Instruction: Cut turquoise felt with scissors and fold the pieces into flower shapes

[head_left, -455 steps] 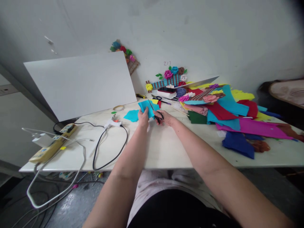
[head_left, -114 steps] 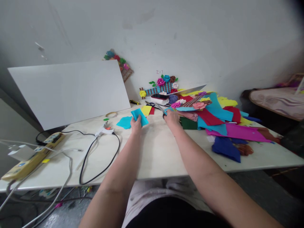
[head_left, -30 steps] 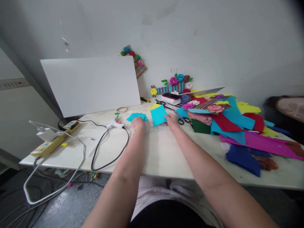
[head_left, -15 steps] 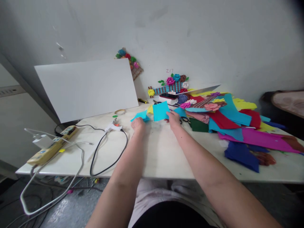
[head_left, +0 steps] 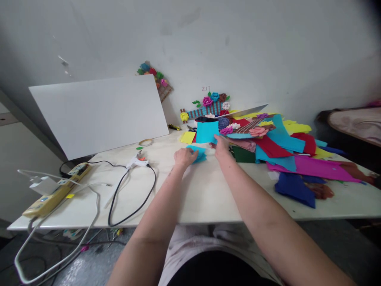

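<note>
Blue sheet [head_left: 207, 132] (just one) in right hand [head_left: 222, 145]

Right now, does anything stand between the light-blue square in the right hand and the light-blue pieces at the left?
Nothing visible: only tabletop shows between the light-blue square in the right hand and the light-blue pieces.

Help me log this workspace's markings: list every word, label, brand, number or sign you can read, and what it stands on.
"217", handwritten on the wall; its first character could be a "Z".
Power strip: any markings are too small to read.
Turquoise sheet in the right hand: no text visible.
Nothing else is readable.
</note>
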`<state>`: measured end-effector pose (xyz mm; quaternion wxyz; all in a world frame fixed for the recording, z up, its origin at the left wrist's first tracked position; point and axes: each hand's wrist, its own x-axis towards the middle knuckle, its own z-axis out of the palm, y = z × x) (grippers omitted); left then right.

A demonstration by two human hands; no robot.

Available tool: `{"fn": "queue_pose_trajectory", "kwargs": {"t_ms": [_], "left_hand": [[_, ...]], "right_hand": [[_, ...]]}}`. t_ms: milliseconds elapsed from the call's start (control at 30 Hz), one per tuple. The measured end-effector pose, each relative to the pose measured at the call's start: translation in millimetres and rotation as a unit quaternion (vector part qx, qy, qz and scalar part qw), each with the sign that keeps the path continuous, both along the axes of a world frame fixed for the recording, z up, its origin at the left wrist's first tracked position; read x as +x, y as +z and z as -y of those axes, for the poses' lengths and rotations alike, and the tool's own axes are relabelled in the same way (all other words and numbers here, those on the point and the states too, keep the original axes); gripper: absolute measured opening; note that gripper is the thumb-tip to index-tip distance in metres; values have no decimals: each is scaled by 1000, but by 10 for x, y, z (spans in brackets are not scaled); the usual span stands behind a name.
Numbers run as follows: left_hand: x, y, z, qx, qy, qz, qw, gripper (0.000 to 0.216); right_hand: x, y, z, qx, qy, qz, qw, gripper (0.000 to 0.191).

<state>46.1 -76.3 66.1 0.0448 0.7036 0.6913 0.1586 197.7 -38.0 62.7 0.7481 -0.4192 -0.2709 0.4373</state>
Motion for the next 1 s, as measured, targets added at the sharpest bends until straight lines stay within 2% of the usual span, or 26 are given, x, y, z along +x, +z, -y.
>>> {"fn": "queue_pose_trajectory", "kwargs": {"t_ms": [67, 233, 400, 533, 633, 733, 833, 900, 933, 1000], "left_hand": [[-26, -38, -19, 7, -9, 22, 1000, 51], [-78, -223, -93, -22, -117, 35, 992, 48], [-107, -277, -130, -61, -82, 30, 994, 54], [-96, -241, -103, -118, -98, 26, 988, 71], [-84, -262, -101, -143, -108, 20, 984, 65], [-105, -304, -146, -117, -73, 35, 990, 52], [-158, -301, -217, -27, -1, 105, 994, 40], [-189, -270, -256, 16, 40, 227, 973, 37], [-197, -252, -269, 38, 50, 315, 947, 37], [-196, -226, -282, 39, 49, 495, 867, 38]], "right_hand": [[-11, 0, 5, -8, 11, 8, 1000, 16], [-69, -42, 18, -1, 74, 34, 997, 13], [-150, -44, 77, 0, 130, 47, 990, 9], [-187, -28, 117, -5, 146, 51, 988, 8], [-199, -39, 118, -7, 152, 50, 987, 8], [-209, -59, 105, -16, 160, 54, 985, 9], [-218, -72, 93, -25, 167, 62, 984, 11], [-220, -79, 87, -25, 169, 62, 983, 12], [-220, -82, 84, -25, 170, 60, 983, 13], [-219, -91, 79, -25, 169, 57, 984, 14]]}}
